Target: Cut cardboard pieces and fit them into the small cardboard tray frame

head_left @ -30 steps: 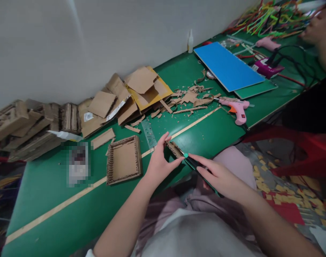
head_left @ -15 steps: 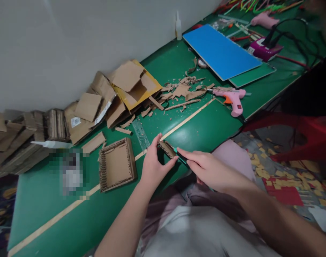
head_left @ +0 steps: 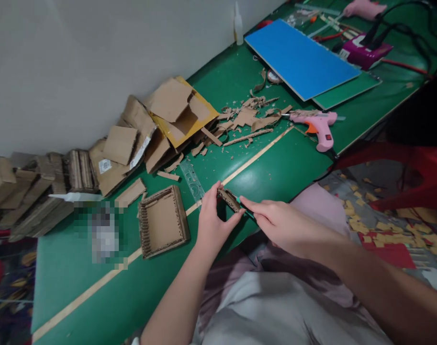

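Note:
My left hand (head_left: 214,215) grips a small strip of corrugated cardboard (head_left: 229,199) by its two ends, thumb at the near end and fingers at the far end. My right hand (head_left: 272,218) is closed round a slim dark-green utility knife (head_left: 247,213), its forefinger stretched along the top. The knife's front end meets the side of the strip; its blade is too small to make out. Left of my hands, a shallow open cardboard box (head_left: 164,223) lies on the green table (head_left: 106,302), corrugated edges lining its walls. A clear plastic ruler (head_left: 192,182) lies just beyond my left hand.
Cardboard pieces (head_left: 119,143) and a stack of cardboard blocks (head_left: 42,187) line the wall. Torn scraps (head_left: 245,117) lie near a pink glue gun (head_left: 320,127). Farther back are a blue board (head_left: 300,60) and a purple power adapter (head_left: 365,51). A white bottle (head_left: 76,197) lies at left.
The whole view has shifted slightly, so most things sit a little farther right. My hands keep the same hold on the cardboard strip and knife, with the knife barely moved against the strip.

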Tool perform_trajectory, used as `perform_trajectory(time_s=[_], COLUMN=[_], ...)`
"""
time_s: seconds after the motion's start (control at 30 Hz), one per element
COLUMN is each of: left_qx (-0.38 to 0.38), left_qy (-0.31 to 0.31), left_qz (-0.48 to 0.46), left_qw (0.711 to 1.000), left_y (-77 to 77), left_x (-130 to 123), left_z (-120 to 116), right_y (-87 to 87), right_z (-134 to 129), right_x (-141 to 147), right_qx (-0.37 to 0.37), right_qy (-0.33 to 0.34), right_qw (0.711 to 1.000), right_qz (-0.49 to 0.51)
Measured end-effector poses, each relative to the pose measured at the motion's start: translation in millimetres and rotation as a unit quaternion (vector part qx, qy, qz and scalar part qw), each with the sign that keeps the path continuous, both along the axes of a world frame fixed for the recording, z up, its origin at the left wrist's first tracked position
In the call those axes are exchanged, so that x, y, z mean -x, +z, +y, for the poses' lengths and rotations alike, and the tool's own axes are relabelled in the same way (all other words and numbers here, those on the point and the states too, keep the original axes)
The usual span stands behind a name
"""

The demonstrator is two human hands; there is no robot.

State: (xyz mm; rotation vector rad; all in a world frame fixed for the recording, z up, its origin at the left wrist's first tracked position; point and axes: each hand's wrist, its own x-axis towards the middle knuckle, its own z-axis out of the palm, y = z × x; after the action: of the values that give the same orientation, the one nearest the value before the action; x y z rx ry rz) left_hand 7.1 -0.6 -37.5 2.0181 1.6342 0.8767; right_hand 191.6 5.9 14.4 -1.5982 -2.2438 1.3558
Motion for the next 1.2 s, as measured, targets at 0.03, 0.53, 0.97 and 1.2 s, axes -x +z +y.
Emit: perform_trajectory(time_s=[0.03,0.53,0.97,1.2], left_qx=[0.004,0.053,0.063,0.075], left_qy=[0.001,0.005,0.012,0.012], left_qz=[-0.001,-0.071,-0.068,-0.07], left_qw=[1.0,0.996,0.996,0.995], left_y=[0.1,-0.7,-0.3,-0.4], left_x=[0,-2,-1,-1], left_z=[0,-1,0,-1], right_y=[-0.1,-1.5,2.3,0.5], right_z=[0,-16,-48,-59], right_x=[0,-12,-27,-30], right_qx=[0.003,-0.049,-0.066,-0.043], right_qy=[0.003,0.039,0.003,0.005], right_qw=[1.0,0.998,0.998,0.999], right_qz=[0.0,-0.015,0.001,-0.01])
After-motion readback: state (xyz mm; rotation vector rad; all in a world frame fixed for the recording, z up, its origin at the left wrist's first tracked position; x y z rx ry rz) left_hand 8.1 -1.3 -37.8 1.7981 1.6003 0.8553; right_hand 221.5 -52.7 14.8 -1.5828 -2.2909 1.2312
